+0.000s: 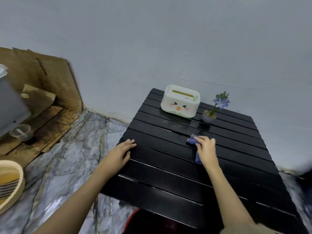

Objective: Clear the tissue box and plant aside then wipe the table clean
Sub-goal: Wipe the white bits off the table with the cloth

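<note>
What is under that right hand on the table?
A blue cloth lies under the right hand, pressed on the black table. Its ends stick out; its middle is covered.

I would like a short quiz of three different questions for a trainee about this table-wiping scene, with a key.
1. True or false: the white tissue box with a duck face lies on the floor.
2. Which hand presses the blue cloth on the black slatted table? A. left hand B. right hand
3. Fill in: the small grey pot with a blue flower stands to the ____ of the tissue box.

Key: 1 false; 2 B; 3 right
</note>
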Action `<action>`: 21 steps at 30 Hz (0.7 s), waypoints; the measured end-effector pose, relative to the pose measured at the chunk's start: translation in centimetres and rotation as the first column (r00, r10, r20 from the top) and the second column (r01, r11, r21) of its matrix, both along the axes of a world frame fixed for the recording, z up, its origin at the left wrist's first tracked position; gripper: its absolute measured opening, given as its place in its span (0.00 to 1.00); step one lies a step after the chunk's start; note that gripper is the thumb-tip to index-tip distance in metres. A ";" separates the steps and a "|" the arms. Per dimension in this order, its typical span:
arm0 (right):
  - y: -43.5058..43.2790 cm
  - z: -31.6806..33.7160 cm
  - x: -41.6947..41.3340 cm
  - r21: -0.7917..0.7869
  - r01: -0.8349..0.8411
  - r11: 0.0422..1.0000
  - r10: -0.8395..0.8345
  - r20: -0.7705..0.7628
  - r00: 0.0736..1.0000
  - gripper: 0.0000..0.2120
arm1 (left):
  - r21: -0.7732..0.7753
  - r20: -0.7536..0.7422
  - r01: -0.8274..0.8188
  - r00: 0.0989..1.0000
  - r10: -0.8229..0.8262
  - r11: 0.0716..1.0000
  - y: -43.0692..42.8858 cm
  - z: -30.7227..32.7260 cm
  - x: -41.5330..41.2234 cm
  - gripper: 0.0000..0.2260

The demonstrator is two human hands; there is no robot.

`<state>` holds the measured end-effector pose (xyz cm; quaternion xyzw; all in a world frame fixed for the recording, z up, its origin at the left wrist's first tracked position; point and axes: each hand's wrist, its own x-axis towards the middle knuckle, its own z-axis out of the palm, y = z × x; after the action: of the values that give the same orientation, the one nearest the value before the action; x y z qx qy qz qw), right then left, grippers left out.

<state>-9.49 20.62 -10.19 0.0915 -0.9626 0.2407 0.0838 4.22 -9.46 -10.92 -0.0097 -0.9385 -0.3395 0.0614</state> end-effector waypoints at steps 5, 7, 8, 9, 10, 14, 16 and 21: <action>8.0 0.1 2.5 -0.052 0.322 0.945 -0.322 0.021 0.947 0.13 | -0.001 0.002 -0.027 1.000 0.027 1.000 1.9 0.0 0.5 0.18; 9.1 0.0 4.2 -0.044 0.367 0.929 -0.368 -0.012 0.930 0.13 | 0.002 0.003 -0.013 1.000 0.013 1.000 3.2 -0.2 0.6 0.18; 9.0 -0.2 5.1 -0.037 0.359 0.933 -0.360 -0.042 0.932 0.13 | 0.008 0.002 -0.008 1.000 0.008 1.000 3.9 -0.3 0.6 0.18; 8.5 -0.4 6.0 -0.052 0.344 0.937 -0.347 -0.056 0.936 0.13 | 0.015 0.002 0.000 1.000 0.000 1.000 4.6 -0.3 0.7 0.18; 7.9 -0.5 7.1 -0.074 0.320 0.945 -0.324 -0.064 0.944 0.13 | 0.018 0.000 0.013 1.000 -0.013 1.000 5.4 -0.3 0.7 0.18; 5.8 -0.7 11.5 -0.080 0.081 0.994 -0.091 -0.141 0.986 0.12 | 0.030 -0.018 0.045 0.999 -0.045 0.999 8.3 -0.3 0.8 0.18; 5.2 -0.3 13.7 -0.093 -0.053 0.994 0.039 -0.143 0.989 0.12 | 0.047 -0.018 0.043 0.999 -0.043 0.998 9.8 -0.1 0.9 0.18; 6.6 0.1 18.2 -0.088 -0.130 0.988 0.120 -0.112 0.986 0.14 | 0.042 -0.009 0.144 0.989 -0.144 0.989 13.6 0.1 1.7 0.18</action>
<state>8.67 27.19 -10.09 0.1605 -0.9366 0.2857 0.1239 5.94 4.17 -10.83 -0.0774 -0.9277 -0.3629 0.0398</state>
